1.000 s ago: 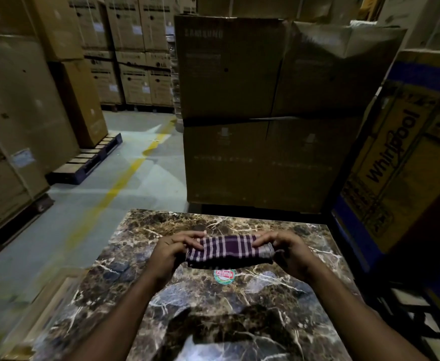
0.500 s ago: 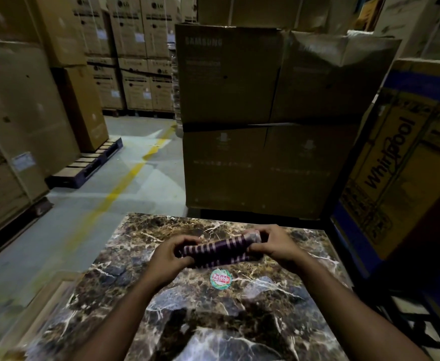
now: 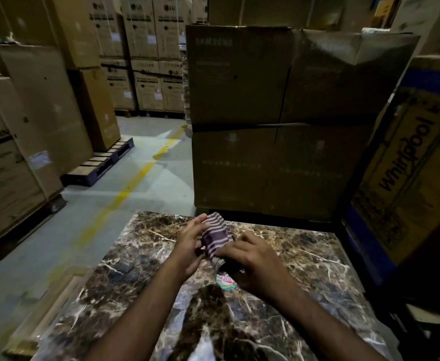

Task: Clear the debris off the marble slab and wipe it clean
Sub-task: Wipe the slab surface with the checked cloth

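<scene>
Marble slab (image 3: 305, 259) looks free of debris; both hands, left hand (image 3: 190, 247) and right hand (image 3: 250, 259), grip a rolled checked cloth (image 3: 217, 237) above its middle, seemingly readying it, and wiping likely comes next.

folded purple striped cloth (image 3: 217, 238), gripped by left hand (image 3: 189, 246) and right hand (image 3: 252, 259) above marble slab (image 3: 305, 261); round sticker (image 3: 226, 281) at cloth's 6 o'clock.
</scene>
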`<state>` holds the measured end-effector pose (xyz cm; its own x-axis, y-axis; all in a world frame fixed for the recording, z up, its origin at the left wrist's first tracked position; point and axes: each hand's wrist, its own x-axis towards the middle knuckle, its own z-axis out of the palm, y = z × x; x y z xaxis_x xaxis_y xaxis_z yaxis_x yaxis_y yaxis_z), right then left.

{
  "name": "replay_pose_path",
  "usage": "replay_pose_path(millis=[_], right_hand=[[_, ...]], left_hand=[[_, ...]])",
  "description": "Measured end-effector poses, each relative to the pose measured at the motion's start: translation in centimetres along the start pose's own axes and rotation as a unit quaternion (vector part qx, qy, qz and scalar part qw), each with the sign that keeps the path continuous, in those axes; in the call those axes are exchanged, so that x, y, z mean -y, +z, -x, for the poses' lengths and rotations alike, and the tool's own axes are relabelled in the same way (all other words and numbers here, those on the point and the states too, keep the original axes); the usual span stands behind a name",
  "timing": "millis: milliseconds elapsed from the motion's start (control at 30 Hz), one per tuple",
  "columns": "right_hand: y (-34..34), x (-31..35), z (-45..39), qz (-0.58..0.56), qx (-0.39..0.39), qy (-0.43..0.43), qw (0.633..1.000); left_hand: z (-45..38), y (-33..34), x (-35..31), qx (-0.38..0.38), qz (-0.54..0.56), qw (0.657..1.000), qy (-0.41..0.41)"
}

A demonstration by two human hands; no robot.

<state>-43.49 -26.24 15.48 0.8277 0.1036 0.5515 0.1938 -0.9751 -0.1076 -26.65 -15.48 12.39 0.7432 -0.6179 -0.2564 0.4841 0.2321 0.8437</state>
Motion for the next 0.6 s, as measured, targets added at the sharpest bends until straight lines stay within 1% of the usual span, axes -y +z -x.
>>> replay_pose_path(millis=[67, 100, 167, 200, 233, 267, 300, 333, 400, 467, 533, 567, 600], right_hand=[[0.4, 0.1, 0.9, -0.019, 0.049, 0.052, 0.997], [0.5, -0.1, 1.3, -0.053, 0.071, 0.086, 0.992], [0.6, -0.5, 1.6, -0.173, 0.087, 0.161, 0.968], [0.8, -0.7, 1.5, -0.233, 0.067, 0.205, 0.948], [1.0, -1.2, 1.1, -0.277, 0.029, 0.255, 0.926], [1.1, -1.7, 0.6, -0.306, -0.007, 0.306, 0.901], [1.0, -2.1, -0.1, -0.324, -0.028, 0.343, 0.881], [0.9, -2.7, -0.9, -0.342, -0.029, 0.360, 0.867], [0.4, -3.5, -2.1, -0.396, 0.019, 0.340, 0.853], [0.2, -3.9, -2.9, -0.418, 0.075, 0.308, 0.851], [0.6, -4.6, -3.3, -0.412, 0.082, 0.301, 0.856], [0.9, -5.0, -3.3, -0.431, 0.081, 0.312, 0.843], [1.0, -5.3, -3.5, -0.469, 0.081, 0.332, 0.814]], left_hand=[[0.0, 0.2, 0.5, 0.027, -0.007, 0.999, 0.027], [0.2, 0.2, 0.6, 0.030, -0.015, 0.999, 0.042], [0.0, 0.0, 1.0, 0.035, -0.018, 0.997, 0.067], [0.0, -0.1, 1.0, 0.034, -0.013, 0.997, 0.073], [0.1, -0.1, 1.0, 0.033, -0.011, 0.996, 0.077], [0.3, -0.1, 1.0, 0.036, -0.012, 0.996, 0.080], [0.4, 0.0, 1.1, 0.044, -0.022, 0.995, 0.082], [0.6, 0.1, 1.1, 0.056, -0.042, 0.994, 0.086], [1.1, 0.8, 1.1, 0.084, -0.110, 0.985, 0.103], [1.5, 1.1, 1.2, 0.092, -0.163, 0.974, 0.126], [1.8, 1.2, 1.1, 0.082, -0.185, 0.970, 0.137], [1.8, 1.2, 1.1, 0.078, -0.195, 0.968, 0.139], [1.9, 1.1, 1.1, 0.075, -0.201, 0.967, 0.138]])
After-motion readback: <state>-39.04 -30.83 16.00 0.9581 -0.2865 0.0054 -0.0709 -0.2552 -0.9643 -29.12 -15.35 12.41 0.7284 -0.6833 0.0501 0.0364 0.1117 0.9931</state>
